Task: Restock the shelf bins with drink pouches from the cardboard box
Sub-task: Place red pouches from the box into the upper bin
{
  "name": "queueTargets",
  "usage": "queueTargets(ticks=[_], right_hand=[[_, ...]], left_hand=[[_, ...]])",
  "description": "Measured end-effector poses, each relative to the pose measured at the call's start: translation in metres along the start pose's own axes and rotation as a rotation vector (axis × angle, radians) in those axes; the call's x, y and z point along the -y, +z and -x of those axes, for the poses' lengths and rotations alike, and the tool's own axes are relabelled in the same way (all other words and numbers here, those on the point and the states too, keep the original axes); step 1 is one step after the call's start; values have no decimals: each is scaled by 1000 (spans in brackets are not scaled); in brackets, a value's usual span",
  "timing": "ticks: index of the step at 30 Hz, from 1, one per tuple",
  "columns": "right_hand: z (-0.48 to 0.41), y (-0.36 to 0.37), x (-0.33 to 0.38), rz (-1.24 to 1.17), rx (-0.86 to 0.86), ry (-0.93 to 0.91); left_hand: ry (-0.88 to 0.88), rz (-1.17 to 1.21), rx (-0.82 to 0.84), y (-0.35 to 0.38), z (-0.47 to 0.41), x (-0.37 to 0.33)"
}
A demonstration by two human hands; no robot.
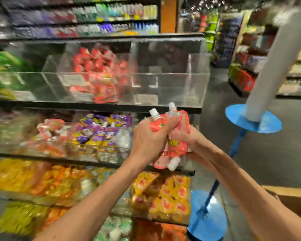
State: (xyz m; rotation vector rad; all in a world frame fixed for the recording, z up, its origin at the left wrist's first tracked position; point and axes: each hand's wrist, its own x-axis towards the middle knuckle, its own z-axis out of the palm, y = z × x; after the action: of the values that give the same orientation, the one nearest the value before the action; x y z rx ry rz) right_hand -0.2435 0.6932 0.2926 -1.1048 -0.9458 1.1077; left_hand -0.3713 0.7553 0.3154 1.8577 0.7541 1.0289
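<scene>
Both my hands hold a bunch of pink drink pouches [176, 148] with white caps in front of the shelf. My left hand [149, 136] grips the upper part of the bunch, and my right hand [184, 138] grips it from the right side. Two caps point up and one points down. Above them stands a clear shelf bin [196, 79]; its middle compartment holds a pile of the same pink pouches [101, 75], and the right compartment looks bare. A corner of the cardboard box [292, 199] shows at the lower right. The view is blurred by motion.
Lower shelf bins hold purple pouches [101, 131], yellow and orange pouches [165, 197] and green ones further down. A blue stand [207, 213] with round plates stands right of the shelf beside a grey pillar [274, 66]. The aisle floor stretches to the right.
</scene>
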Motion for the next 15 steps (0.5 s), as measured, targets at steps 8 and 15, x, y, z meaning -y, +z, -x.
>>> queueTargets(ticks=[8, 15], right_hand=[[-58, 81, 16, -294, 190, 141], [-120, 121, 10, -480, 362, 273]], left_hand=[[-272, 574, -472, -100, -58, 9], [-61, -70, -769, -144, -92, 25]])
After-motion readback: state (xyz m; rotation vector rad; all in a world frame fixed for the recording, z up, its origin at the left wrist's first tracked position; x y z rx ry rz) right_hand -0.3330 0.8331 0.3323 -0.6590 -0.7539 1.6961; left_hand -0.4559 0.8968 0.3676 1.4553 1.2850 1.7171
